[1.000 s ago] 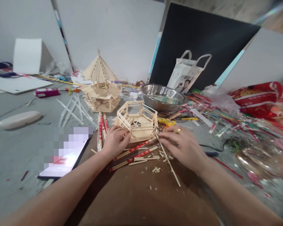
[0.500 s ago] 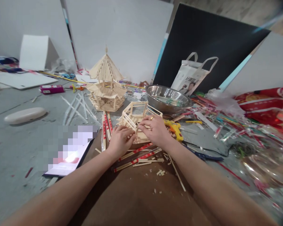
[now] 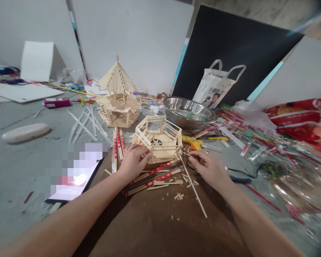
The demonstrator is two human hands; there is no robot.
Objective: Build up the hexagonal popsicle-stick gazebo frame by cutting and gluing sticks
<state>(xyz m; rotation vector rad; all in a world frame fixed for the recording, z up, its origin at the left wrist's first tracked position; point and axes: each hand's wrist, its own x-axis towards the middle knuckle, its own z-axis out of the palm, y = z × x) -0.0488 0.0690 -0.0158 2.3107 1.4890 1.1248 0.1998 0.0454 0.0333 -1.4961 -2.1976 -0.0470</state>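
A hexagonal frame of thin wooden sticks [image 3: 158, 138] stands on the floor in front of me. My left hand [image 3: 132, 161] grips its near left corner with the fingers curled onto the sticks. My right hand [image 3: 210, 167] lies lower right of the frame, apart from it, with its fingertips pinched together near a yellow glue gun [image 3: 192, 142]; what they pinch is too small to name. Red-wrapped chopsticks [image 3: 152, 177] and loose sticks lie between my hands on a brown board [image 3: 149, 221].
A finished stick pagoda [image 3: 118, 96] stands behind the frame. A steel bowl [image 3: 188, 111] and a white bag [image 3: 216, 85] sit to the back right, with plastic wrappers [image 3: 259, 139] strewn right. A tablet [image 3: 75, 175] lies at left, a white oval case [image 3: 25, 132] farther left.
My right hand came off the top of the hexagonal frame and dropped down to the right, beside the glue gun. My left hand stayed on the frame's corner.
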